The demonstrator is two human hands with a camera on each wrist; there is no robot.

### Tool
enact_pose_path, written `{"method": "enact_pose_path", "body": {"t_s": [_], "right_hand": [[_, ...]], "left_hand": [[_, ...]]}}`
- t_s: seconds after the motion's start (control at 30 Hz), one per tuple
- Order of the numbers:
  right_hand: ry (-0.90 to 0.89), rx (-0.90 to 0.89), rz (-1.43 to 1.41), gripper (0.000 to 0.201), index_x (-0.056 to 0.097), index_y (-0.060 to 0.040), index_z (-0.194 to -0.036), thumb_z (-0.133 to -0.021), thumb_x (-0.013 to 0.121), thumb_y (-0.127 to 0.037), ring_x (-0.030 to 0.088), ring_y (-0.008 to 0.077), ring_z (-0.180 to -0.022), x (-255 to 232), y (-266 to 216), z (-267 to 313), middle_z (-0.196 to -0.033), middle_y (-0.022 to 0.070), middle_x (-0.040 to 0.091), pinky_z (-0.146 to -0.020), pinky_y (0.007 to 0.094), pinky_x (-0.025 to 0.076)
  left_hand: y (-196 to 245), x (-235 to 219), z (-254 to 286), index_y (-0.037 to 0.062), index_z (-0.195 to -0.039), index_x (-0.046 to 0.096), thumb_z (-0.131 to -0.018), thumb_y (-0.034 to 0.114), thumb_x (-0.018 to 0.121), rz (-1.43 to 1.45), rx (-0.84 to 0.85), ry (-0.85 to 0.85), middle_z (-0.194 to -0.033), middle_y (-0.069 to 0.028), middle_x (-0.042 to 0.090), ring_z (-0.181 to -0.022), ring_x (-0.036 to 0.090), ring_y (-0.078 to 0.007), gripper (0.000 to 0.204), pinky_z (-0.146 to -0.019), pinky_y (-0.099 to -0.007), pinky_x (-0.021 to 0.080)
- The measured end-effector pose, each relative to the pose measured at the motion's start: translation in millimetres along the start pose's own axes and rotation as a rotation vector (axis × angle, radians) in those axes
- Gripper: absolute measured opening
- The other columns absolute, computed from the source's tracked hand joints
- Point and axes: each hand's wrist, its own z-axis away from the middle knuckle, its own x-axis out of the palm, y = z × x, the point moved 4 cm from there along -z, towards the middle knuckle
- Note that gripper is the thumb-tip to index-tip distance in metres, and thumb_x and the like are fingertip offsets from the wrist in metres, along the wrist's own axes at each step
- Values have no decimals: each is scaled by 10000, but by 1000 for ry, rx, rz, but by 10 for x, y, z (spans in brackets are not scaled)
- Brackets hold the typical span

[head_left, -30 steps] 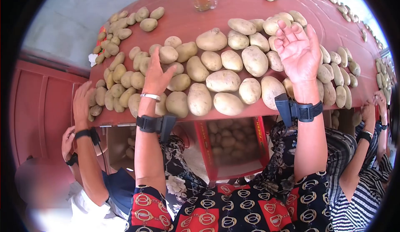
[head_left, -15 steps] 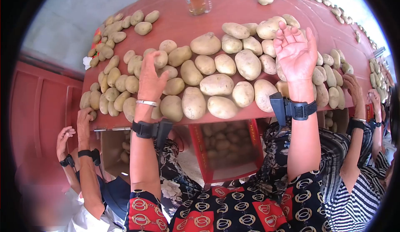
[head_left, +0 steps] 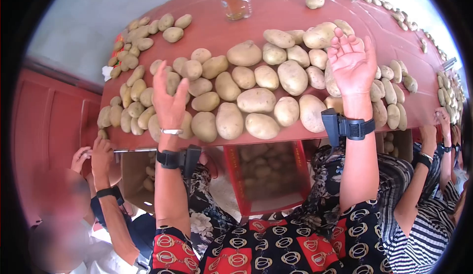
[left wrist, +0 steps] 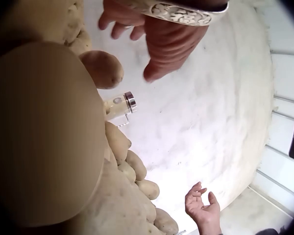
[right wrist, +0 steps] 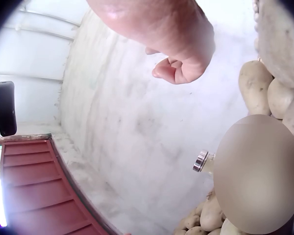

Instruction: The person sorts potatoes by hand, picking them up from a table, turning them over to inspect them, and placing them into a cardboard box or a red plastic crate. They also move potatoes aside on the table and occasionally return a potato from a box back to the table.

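Rows of potatoes (head_left: 256,100) cover the near part of a red table (head_left: 290,15). In the head view my left hand (head_left: 169,101) is raised over the left part of the rows, thumb apart from the fingers, holding nothing. My right hand (head_left: 352,67), palm up with fingers slightly bent, is above the right part of the rows and also holds nothing. The left wrist view shows the left hand (left wrist: 169,41) above a potato (left wrist: 102,69), with the right hand (left wrist: 204,209) farther off. In the right wrist view the right hand (right wrist: 171,39) has bent fingers.
A lidded glass mug (head_left: 234,1) stands at the back, with a lone potato (head_left: 315,0) to its right. Below the table edge are a red box of potatoes (head_left: 301,170) and a cardboard box (head_left: 129,175). Other people's hands (head_left: 102,156) are at both sides.
My left hand has moved left over the rows. My right hand has stayed in nearly the same pose. At the left, a neighbour's hand has dropped to the table edge.
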Motion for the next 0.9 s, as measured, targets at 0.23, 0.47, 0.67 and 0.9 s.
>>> {"method": "enact_pose_path", "body": {"t_s": [0.23,0.47,0.67,0.9], "right_hand": [[-54,12,-46,324,575,-39,-857,-864,534,-360,557,241,-897,-43,-18,-16,-1082,170,576,-770,332,442],[-67,15,-27,330,578,-27,-874,-866,533,-354,555,245,-921,-136,5,-44,-1080,177,575,-775,337,442],[-20,11,-45,338,575,-30,-872,-869,531,-365,556,234,-896,-47,38,-2,-1074,177,578,-762,330,445],[-7,-3,-38,323,565,-56,-831,-870,524,-374,563,215,-849,-18,58,14,-1029,147,596,-710,319,466]], "left_hand": [[-304,-589,517,-52,-1261,398,-893,205,495,-127,-146,474,-1290,-209,420,-1201,392,-320,460,-1020,-388,280],[-668,-411,896,-46,-1255,401,-912,294,429,-367,-315,397,-1320,-254,363,-1237,317,-385,483,-1034,-448,238],[-222,-255,540,136,-1270,468,-889,374,462,-729,-225,297,-1369,-180,349,-1269,297,-382,450,-1015,-529,220],[-345,-19,723,225,-1100,622,-821,379,498,-910,-242,208,-1162,30,593,-1284,323,-281,342,-990,-637,102]]}}
